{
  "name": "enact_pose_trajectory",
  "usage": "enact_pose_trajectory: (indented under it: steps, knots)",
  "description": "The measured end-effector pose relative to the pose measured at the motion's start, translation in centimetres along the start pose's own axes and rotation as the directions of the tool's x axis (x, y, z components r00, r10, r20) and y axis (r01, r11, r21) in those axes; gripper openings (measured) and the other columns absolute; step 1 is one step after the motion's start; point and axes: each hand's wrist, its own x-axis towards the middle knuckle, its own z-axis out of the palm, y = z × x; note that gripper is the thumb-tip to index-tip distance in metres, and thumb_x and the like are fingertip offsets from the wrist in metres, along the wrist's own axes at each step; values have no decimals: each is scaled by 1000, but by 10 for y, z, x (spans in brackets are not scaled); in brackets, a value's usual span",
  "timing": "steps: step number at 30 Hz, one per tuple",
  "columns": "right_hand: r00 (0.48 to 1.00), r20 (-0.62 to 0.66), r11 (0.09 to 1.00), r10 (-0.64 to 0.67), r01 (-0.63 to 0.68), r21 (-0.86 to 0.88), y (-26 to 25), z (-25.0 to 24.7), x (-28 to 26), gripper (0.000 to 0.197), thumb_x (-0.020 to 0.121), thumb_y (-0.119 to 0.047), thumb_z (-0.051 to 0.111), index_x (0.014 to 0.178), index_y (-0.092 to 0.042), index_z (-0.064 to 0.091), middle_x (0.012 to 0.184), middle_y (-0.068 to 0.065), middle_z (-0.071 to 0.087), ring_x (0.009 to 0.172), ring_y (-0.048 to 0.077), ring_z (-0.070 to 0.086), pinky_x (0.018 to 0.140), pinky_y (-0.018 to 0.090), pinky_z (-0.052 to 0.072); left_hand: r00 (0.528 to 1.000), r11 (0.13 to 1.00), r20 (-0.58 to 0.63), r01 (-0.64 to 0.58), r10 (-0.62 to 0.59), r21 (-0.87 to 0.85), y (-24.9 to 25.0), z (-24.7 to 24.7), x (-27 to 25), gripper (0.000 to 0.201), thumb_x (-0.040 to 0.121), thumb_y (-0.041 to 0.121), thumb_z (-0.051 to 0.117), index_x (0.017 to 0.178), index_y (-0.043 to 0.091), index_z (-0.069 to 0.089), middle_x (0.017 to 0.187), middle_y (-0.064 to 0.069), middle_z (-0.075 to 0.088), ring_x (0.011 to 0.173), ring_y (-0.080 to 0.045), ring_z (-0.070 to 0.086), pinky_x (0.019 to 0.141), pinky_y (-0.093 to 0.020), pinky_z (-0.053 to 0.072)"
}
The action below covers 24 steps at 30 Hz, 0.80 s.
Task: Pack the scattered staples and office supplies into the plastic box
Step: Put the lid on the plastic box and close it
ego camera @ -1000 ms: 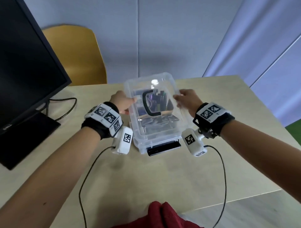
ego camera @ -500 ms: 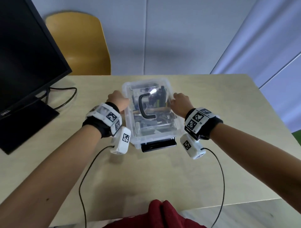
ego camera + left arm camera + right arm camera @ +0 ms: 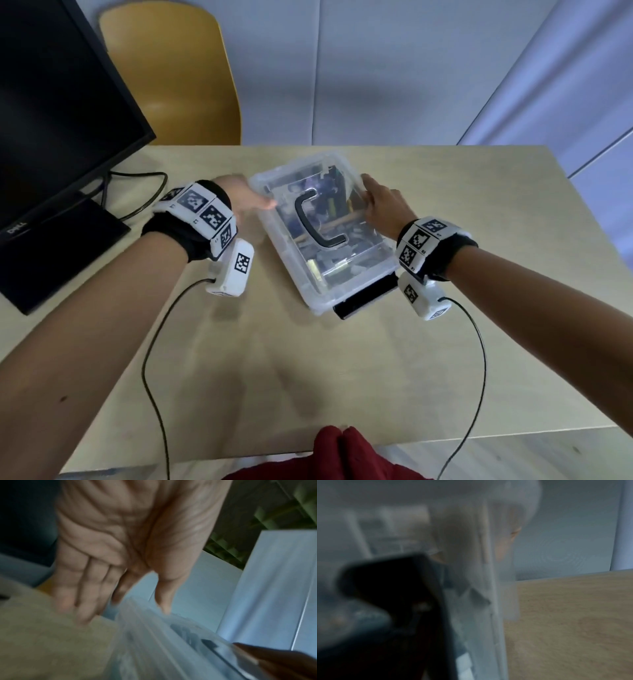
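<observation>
The clear plastic box (image 3: 342, 274) lies slantwise on the table, lid on, a black handle (image 3: 315, 222) on top and a black latch (image 3: 366, 296) at its near end. Staples and supplies show dimly through the lid. My left hand (image 3: 246, 198) is at the box's far left side with fingers (image 3: 85, 595) straight and the thumb tip touching the box rim (image 3: 154, 628). My right hand (image 3: 380, 205) rests flat along the lid's right edge. In the right wrist view the box wall (image 3: 479, 601) and latch (image 3: 393, 588) are close and blurred.
A black monitor (image 3: 51, 120) on its stand fills the left of the table (image 3: 308, 377), its cable (image 3: 144, 178) looping behind. A yellow chair (image 3: 171, 68) stands beyond the far edge. Wrist-camera cables trail toward me over the bare near tabletop.
The box has come down from its raised, tilted hold onto the table and turned slantwise. My left hand has let go and straightened its fingers; the right hand stays on the lid's edge.
</observation>
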Motion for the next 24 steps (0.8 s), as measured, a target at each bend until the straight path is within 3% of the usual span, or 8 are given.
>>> enact_pose_trajectory:
  steps: [2, 4, 6, 8, 10, 13, 16, 24]
  knots:
    - [998, 34, 998, -56, 56, -3, -2, 0, 3, 24, 99, -10, 35, 120, -5, 45, 87, 15, 66, 60, 21, 56, 49, 21, 43, 967, 991, -245, -46, 76, 126, 9, -6, 3, 69, 92, 46, 50, 141, 1, 32, 144, -19, 38, 131, -34, 40, 102, -37, 36]
    - [990, 69, 992, -123, 124, -19, -6, 1, 5, 28, 99, -13, 35, 124, -5, 45, 87, 17, 67, 61, 24, 60, 52, 26, 50, 943, 973, -264, -164, 203, 161, 22, -4, 11, 57, 97, 38, 44, 141, 3, 35, 146, -18, 36, 134, -32, 36, 106, -36, 31]
    - [981, 96, 984, -166, 171, -46, -11, 2, 7, 33, 99, -17, 36, 129, -6, 43, 85, 18, 68, 67, 29, 64, 64, 39, 54, 932, 945, -186, -282, 310, 165, 26, 0, 22, 33, 97, 31, 44, 108, 5, 60, 119, -22, 57, 119, -34, 49, 92, -30, 38]
    - [977, 112, 979, -182, 190, -71, -13, 0, 9, 37, 98, -19, 37, 134, -8, 40, 85, 18, 67, 71, 31, 64, 70, 44, 53, 934, 939, -154, -293, 321, 180, 25, 1, 30, 39, 96, 27, 47, 61, 10, 46, 69, -14, 50, 82, -31, 52, 67, -26, 31]
    - [975, 132, 977, -180, 193, -92, -14, -2, 12, 39, 98, -17, 37, 137, -10, 37, 88, 19, 65, 74, 30, 63, 71, 40, 52, 936, 944, -170, -278, 308, 177, 23, -2, 28, 47, 96, 26, 49, 53, 11, 36, 56, -7, 37, 63, -25, 40, 54, -26, 24]
    - [973, 163, 977, -165, 184, -111, -16, -5, 15, 42, 98, -15, 35, 140, -12, 33, 94, 20, 64, 80, 30, 62, 73, 35, 47, 954, 951, -134, -241, 269, 195, 22, -5, 26, 41, 96, 29, 50, 78, -5, 61, 72, -17, 56, 68, -29, 50, 63, -25, 34]
    - [973, 172, 974, -156, 181, -140, -16, -4, 21, 44, 99, -21, 32, 143, -15, 30, 95, 17, 62, 74, 24, 55, 76, 38, 50, 970, 956, -88, -206, 228, 209, 19, -6, 25, 45, 98, 32, 45, 108, -10, 59, 111, -26, 63, 96, -39, 59, 83, -33, 44]
    - [971, 207, 973, 122, -77, -216, 3, -11, 12, 42, 99, -42, 20, 134, -27, 38, 119, 15, 51, 110, 30, 49, 94, 45, 40, 982, 965, -85, -148, 170, 216, 13, -2, 27, 51, 98, 38, 40, 123, -5, 52, 126, -25, 55, 114, -38, 54, 95, -37, 43]
